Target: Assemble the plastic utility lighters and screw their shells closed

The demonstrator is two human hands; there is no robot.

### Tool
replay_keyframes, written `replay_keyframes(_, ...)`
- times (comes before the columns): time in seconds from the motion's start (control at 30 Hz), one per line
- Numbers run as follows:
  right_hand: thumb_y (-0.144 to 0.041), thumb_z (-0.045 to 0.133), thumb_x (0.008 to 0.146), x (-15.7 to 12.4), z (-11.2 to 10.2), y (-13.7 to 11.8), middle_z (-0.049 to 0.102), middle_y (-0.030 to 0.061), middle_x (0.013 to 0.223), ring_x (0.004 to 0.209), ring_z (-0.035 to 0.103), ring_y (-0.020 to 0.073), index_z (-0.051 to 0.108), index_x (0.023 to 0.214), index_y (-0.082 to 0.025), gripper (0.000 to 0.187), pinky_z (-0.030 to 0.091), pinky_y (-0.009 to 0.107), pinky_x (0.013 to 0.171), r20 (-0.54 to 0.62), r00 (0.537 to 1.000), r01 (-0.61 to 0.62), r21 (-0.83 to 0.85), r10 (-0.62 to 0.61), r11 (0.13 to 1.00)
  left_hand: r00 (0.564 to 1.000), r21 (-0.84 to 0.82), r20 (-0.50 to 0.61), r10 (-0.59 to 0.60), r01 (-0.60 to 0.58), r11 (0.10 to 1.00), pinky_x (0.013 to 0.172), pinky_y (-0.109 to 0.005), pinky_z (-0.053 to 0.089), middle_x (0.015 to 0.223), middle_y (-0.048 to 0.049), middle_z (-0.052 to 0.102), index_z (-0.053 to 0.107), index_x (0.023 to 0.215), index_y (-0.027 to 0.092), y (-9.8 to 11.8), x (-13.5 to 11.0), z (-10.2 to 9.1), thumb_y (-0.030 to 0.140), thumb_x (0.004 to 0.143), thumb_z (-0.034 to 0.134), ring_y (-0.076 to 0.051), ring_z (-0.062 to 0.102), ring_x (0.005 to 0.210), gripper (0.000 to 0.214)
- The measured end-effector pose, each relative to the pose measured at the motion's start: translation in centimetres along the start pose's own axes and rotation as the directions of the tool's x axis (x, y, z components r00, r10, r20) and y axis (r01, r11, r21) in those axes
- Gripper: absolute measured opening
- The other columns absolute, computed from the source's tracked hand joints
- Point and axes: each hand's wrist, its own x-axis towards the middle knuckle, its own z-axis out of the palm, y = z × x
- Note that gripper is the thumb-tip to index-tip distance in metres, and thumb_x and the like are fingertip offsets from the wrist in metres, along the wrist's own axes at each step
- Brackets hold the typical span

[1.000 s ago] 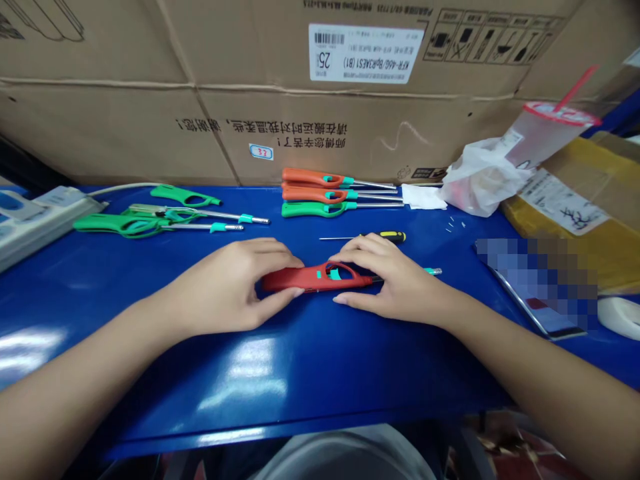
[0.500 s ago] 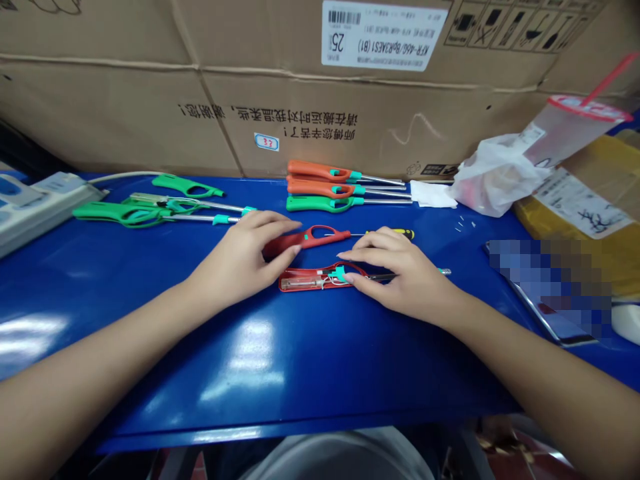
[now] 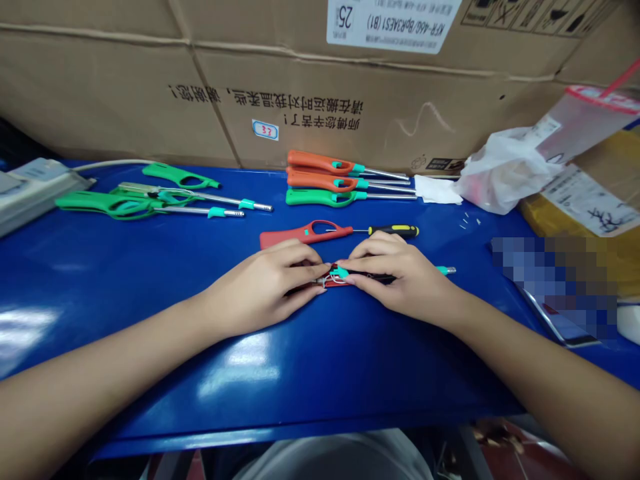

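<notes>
An opened red long-nosed gas lighter (image 3: 336, 283) lies on the blue table, its teal trigger and white wires showing. My left hand (image 3: 273, 283) is closed over its handle end, thumb and fingertips gripping the sides near the wires. With thumb and fingers, my right hand (image 3: 397, 270) holds the lighter at the trigger and the start of the nozzle. The teal nozzle tip (image 3: 445, 270) sticks out beyond my right hand. Just behind lies the loose red half shell (image 3: 305, 233), and a black and yellow screwdriver (image 3: 395, 231) has its shaft reaching the shell. My hands hide most of the lighter.
Green lighters and a loose green shell (image 3: 180, 176) lie at the left beside a white power strip (image 3: 37, 190). Orange and green lighters (image 3: 320, 180) line the back before a cardboard box (image 3: 300, 80). Rightward are a bagged drink cup (image 3: 580, 123) and a phone (image 3: 555, 293).
My left hand has left the loose red shell and come nearer, onto the handle of the opened lighter. My right hand stays at the trigger. The view has shifted slightly.
</notes>
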Motion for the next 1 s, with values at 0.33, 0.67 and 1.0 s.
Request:
replay_keyframes(0.33,-0.016,0.068,0.100,-0.02,-0.03,-0.19,0.078,0.0052,0.099,0.094,0.068,0.0186,0.080,0.110,-0.019,0.016,0.048,0.040,0.094,-0.013,0.999,0.037,0.035,-0.036,0.999,0.999,-0.039,-0.046,0.000,-0.002,0.999,0.091,-0.031,0.058,0.109,-0.0108,0.073,0.074,0.124,0.010,0.14,0.08,0.18,0.018,0.102,0.065,-0.019,0.070,0.099,0.025)
replay_keyframes(0.67,-0.017,0.066,0.100,0.06,-0.19,0.02,0.077,0.0048,0.103,0.099,0.070,0.0202,0.073,0.111,-0.022,0.014,0.050,0.044,0.103,0.043,0.999,0.001,0.085,-0.004,0.996,0.998,-0.069,-0.053,-0.039,0.036,0.997,0.094,-0.034,0.060,0.110,-0.0093,0.075,0.074,0.124,0.017,0.42,0.13,0.08,0.021,0.103,0.064,-0.021,0.071,0.103,0.024)
replay_keyframes(1.0,-0.016,0.069,0.098,0.21,0.13,-0.16,0.076,0.0054,0.097,0.093,0.069,0.0184,0.081,0.106,-0.023,0.016,0.056,0.035,0.088,0.000,1.000,-0.029,0.159,0.029,0.987,0.997,-0.123,-0.046,-0.068,0.062,0.990,0.089,-0.031,0.059,0.107,-0.0094,0.075,0.075,0.119,0.014,0.41,0.32,-0.01,0.016,0.099,0.068,-0.020,0.071,0.097,0.021)
